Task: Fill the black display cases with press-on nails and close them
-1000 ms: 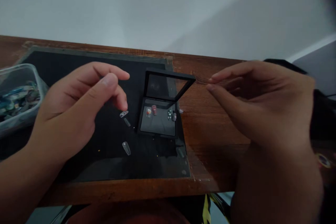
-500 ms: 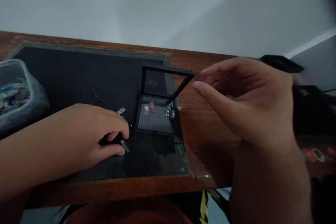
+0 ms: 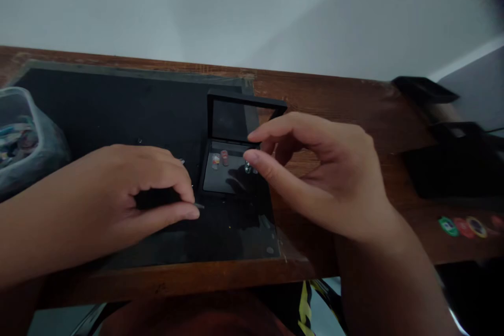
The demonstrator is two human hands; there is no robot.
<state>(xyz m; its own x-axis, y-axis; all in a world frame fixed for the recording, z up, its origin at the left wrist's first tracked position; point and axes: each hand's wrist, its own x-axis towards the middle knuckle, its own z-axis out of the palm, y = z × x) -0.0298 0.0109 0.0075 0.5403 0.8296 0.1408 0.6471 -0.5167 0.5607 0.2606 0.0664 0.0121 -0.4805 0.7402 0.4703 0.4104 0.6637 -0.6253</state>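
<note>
My left hand pinches a small clear nail tip between thumb and forefinger, just above the black mat. In front of it, a black flat case stands with its windowed lid raised. Inside lie a pale decorated press-on nail, a reddish one and a dark one with white stars, partly behind my right thumb. My right hand hovers at the case's right side, thumb and forefinger apart, with nothing visible between them.
A clear plastic tub full of small mixed pieces stands at the left. To the right on the wooden table are black objects and several round coloured discs. Tiny bits dot the mat.
My left hand has picked the clear nail tip up from the mat. My right hand has moved left and down, from beside the lid to in front of the case.
</note>
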